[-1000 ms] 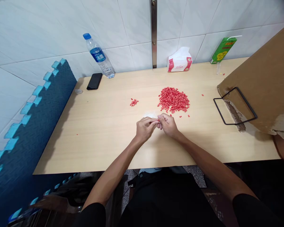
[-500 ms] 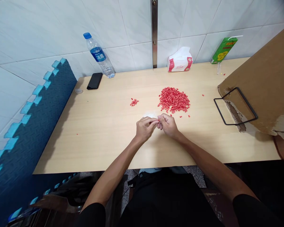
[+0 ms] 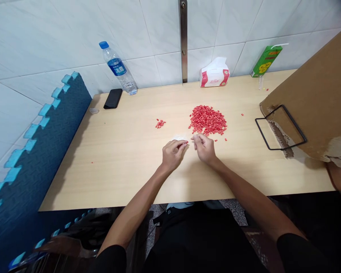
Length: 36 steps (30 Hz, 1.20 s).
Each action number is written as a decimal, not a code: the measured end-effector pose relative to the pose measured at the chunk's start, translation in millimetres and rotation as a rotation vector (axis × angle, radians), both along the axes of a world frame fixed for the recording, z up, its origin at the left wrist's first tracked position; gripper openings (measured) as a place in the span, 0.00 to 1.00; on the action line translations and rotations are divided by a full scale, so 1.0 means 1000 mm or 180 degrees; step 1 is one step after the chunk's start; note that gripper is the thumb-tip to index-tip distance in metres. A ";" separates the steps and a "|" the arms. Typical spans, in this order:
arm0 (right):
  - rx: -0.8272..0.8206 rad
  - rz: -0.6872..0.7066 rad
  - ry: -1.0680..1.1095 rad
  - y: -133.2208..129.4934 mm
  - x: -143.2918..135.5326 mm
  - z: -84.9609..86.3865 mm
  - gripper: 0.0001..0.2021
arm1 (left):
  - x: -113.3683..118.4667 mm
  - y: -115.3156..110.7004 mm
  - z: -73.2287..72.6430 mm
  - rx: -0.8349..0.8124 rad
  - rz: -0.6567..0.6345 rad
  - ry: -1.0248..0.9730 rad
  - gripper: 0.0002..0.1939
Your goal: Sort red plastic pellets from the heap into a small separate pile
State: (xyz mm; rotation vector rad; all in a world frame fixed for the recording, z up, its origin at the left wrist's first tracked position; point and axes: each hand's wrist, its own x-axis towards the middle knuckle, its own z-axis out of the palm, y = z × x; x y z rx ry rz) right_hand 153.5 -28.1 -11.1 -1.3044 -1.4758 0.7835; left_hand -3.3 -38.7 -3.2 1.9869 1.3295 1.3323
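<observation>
"The left grip (image 3: 171, 154) and right grip (image 3: 205, 148) have drawn apart. Holding anything?"

"Right of the small cluster (image 3: 160, 124), the left pinches a red piece (image 3: 186, 142); the right, near the large pile (image 3: 208, 120), I can't tell."

Two hands: the left hand (image 3: 171, 156), pinching one red piece (image 3: 186, 142), and the right hand (image 3: 205, 148). Right of center, one large pile (image 3: 208, 119), too dense to count; left of it, one small cluster (image 3: 160, 124), roughly a dozen. Upper left: one bottle (image 3: 118, 68), one phone (image 3: 113, 99). Upper center: one tissue pack (image 3: 215, 74). Upper right: one green carton (image 3: 266, 61). Right: one cardboard box (image 3: 315, 94), one wire frame (image 3: 294, 123).
</observation>
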 end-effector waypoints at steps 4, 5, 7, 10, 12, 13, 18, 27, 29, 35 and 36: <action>0.0260 -0.0738 -0.1458 0.017 0.020 -0.004 0.13 | -0.009 0.013 -0.003 -0.0120 0.0278 -0.0110 0.08; 0.0195 -0.0811 -0.1727 0.020 0.024 -0.005 0.12 | -0.012 0.018 -0.004 -0.0183 0.0377 -0.0198 0.08; 0.0057 -0.0794 -0.2113 0.024 0.027 -0.007 0.11 | -0.018 0.031 -0.007 -0.0299 0.0590 -0.0387 0.09; 0.0037 -0.0602 -0.2443 0.023 0.025 -0.008 0.12 | -0.029 0.050 -0.010 -0.0271 0.0900 -0.0311 0.09; 0.0084 -0.0546 -0.2534 0.022 0.023 -0.007 0.12 | -0.036 0.062 -0.010 -0.0189 0.1113 -0.0102 0.07; 0.0089 -0.0544 -0.2539 0.021 0.022 -0.007 0.11 | -0.040 0.068 -0.010 -0.0165 0.1241 -0.0006 0.06; 0.0024 -0.0586 -0.2398 0.024 0.024 -0.008 0.09 | -0.060 0.103 -0.012 -0.0448 0.1887 0.0055 0.03; 0.0395 -0.0874 -0.1841 0.024 0.025 -0.012 0.10 | -0.049 0.092 -0.005 -0.0120 0.1264 0.1015 0.11; 0.0440 -0.0899 -0.1628 0.024 0.024 -0.014 0.11 | -0.042 0.077 -0.004 0.0131 0.0623 0.1369 0.09; 0.0501 -0.0781 -0.1245 0.023 0.023 -0.016 0.11 | -0.028 0.047 -0.005 0.0854 -0.0474 0.2187 0.10; 0.0500 -0.0764 -0.1228 0.023 0.023 -0.016 0.11 | -0.027 0.045 -0.005 0.0899 -0.0549 0.2260 0.10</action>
